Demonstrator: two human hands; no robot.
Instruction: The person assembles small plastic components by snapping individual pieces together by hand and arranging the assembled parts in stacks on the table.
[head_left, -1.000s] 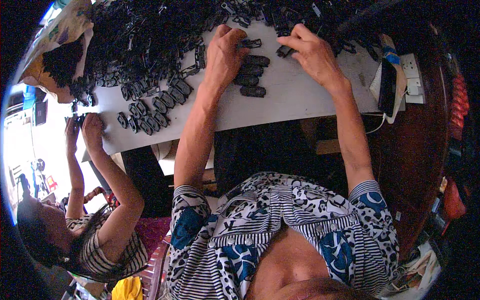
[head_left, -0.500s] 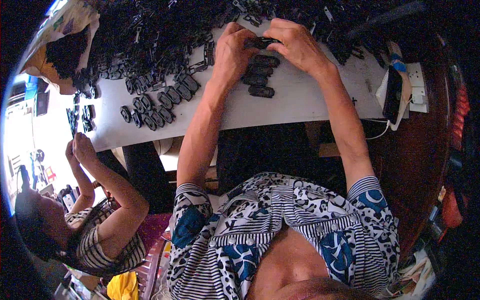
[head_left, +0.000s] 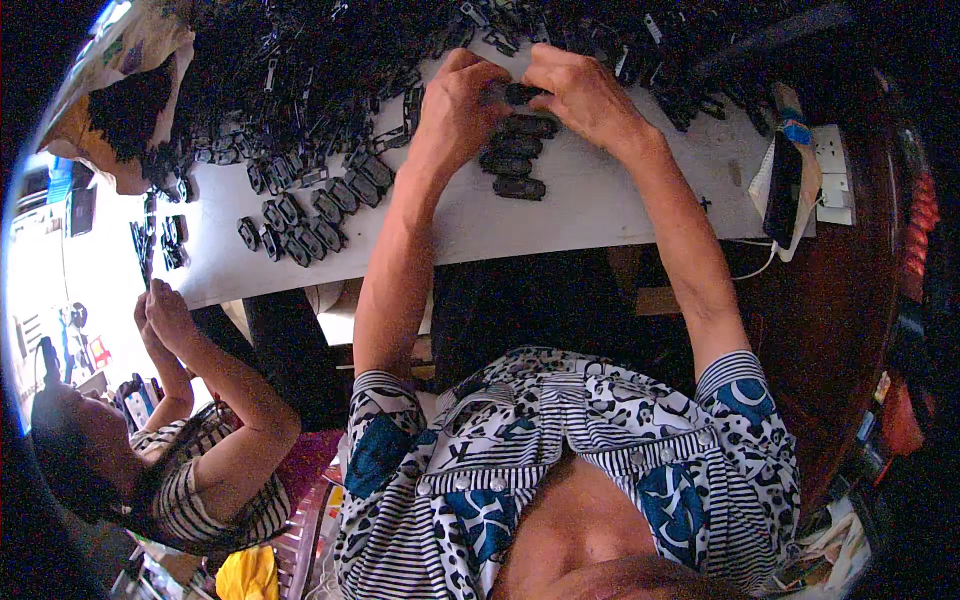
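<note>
A black oblong clip-like piece [head_left: 519,94] is between my hands over the white table, above a short column of similar black pieces [head_left: 512,163]. My right hand [head_left: 578,92] pinches it from the right, thumb below and fingers above. My left hand [head_left: 462,110] is just to its left, with fingers curled and closed; their tips are blurred, and what they hold is hidden. Further left, several black oblong pieces [head_left: 325,207] lie in slanting rows. Loose black parts [head_left: 300,70] are heaped along the far side.
At the left, a co-worker [head_left: 215,450] in a striped top has both hands up at the table edge [head_left: 225,294]. A phone [head_left: 785,190] with a white cable leans near a power strip [head_left: 834,175] on the right. A bag [head_left: 100,150] with black parts stands far left.
My hands have drawn slightly apart, the left one shifting a little left. The piece between them shows less of its length. The co-worker's hands have lowered slightly.
</note>
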